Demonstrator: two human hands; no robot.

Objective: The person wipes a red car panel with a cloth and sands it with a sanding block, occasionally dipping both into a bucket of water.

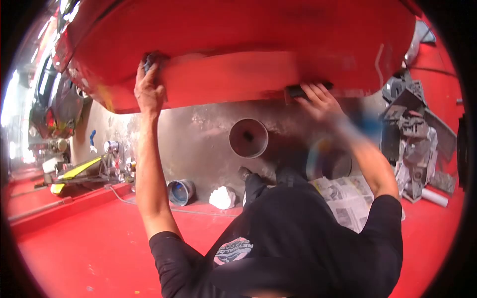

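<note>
A large red car body panel [223,30] spans the top of the view, with a duller, lighter patch between my hands. At the left end of that patch, my left hand [149,87] is closed around a dark bluish cloth or pad [153,60] against the panel. My right hand [319,99] lies over a black block [310,91] at the panel's lower edge, its fingers bent across the block. The right forearm is smeared by motion.
A round bucket [248,138] stands on the grey floor below the panel. Nearer me are a tipped container [180,192], white crumpled paper [222,197] and newspaper sheets [343,198]. Car parts [415,134] are piled at right; a yellow-edged piece [79,170] lies at left.
</note>
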